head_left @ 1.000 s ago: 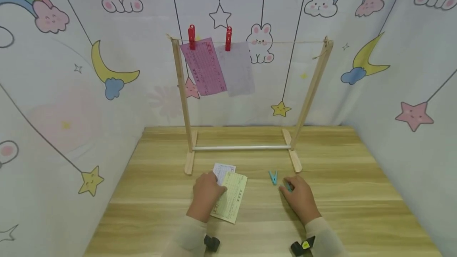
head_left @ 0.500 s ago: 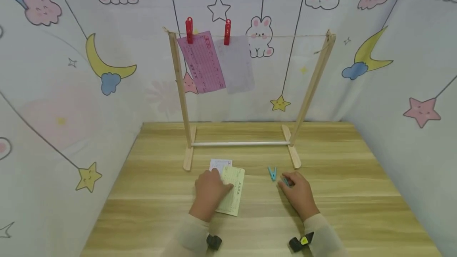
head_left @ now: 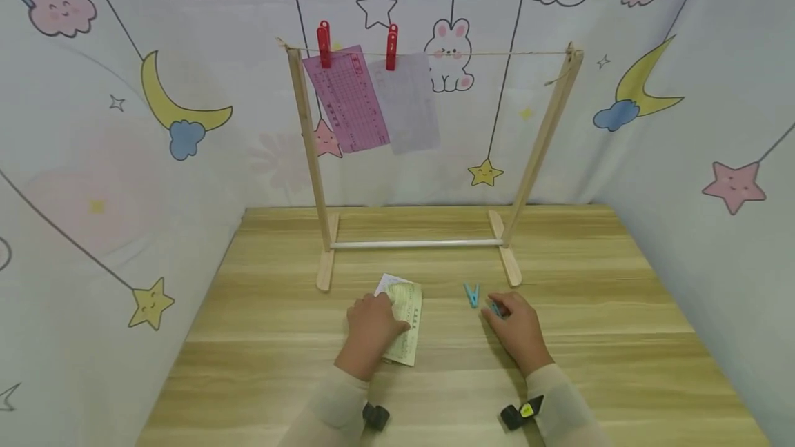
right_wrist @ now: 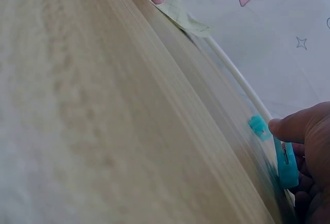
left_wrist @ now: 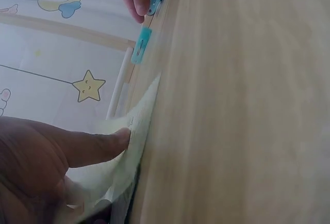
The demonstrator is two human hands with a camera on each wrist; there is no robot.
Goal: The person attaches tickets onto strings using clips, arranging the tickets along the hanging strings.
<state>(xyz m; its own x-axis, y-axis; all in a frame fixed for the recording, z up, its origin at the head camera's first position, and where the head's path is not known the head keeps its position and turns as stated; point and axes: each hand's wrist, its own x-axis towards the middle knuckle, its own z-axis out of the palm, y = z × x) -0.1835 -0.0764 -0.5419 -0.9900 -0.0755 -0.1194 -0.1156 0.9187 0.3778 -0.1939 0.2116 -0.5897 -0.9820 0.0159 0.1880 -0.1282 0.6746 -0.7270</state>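
My left hand [head_left: 373, 333] lies over a pale yellow printed slip of paper [head_left: 408, 309], pinching it with the thumb on top; the left wrist view shows the slip bending up off the table. A white slip [head_left: 386, 281] sticks out from beneath its far end. To the right, my right hand [head_left: 522, 333] holds a blue clothespin [right_wrist: 286, 165] between thumb and fingers, low over the table. Another blue clothespin [head_left: 473, 294] lies on the wood just left of that hand.
A wooden rack [head_left: 312, 157] with a string line stands behind the hands. On the line hang a purple sheet [head_left: 354, 105] and a whitish sheet [head_left: 410, 109], under red clothespins [head_left: 391, 48]. A white rod [head_left: 416, 244] joins the rack's feet. Patterned cloth walls surround the table.
My left hand has shifted slightly right over the slips, and the yellow one now bends in its grip. Less of the white slip shows. The right hand keeps its clothespin, nearly still.
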